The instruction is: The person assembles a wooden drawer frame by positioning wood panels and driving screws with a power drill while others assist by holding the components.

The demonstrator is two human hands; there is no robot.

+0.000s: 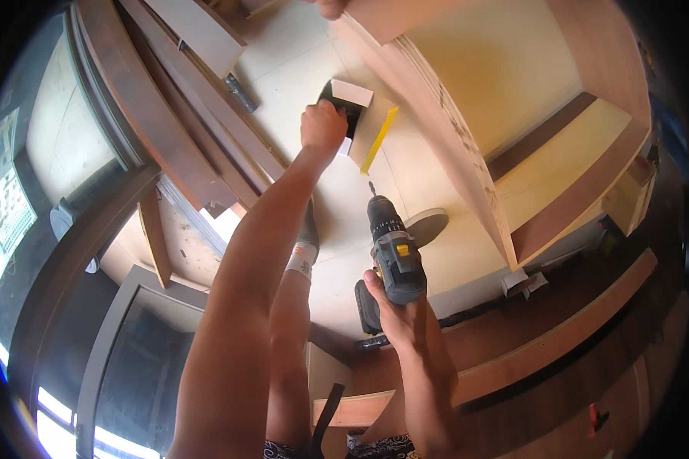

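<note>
My right hand [396, 310] grips a cordless drill [394, 256], dark grey with a yellow switch and a bit in its chuck. The bit points away from me, toward a small cardboard box [373, 130] with raised white flaps and a strip of yellow tape. At the dark side of this box is my left hand [323, 128], its fingers curled. Their tips are hidden, so whatever they hold cannot be made out. The box rests on the pale tiled floor [333, 287].
A large wooden panel frame [436, 107] stands on the right; another person's fingers [331, 8] touch its far end. Long brown boards [168, 115] lean on the left. A round disc [426, 227] lies beside the drill. Nearer me runs a curved-looking wooden strip [543, 336].
</note>
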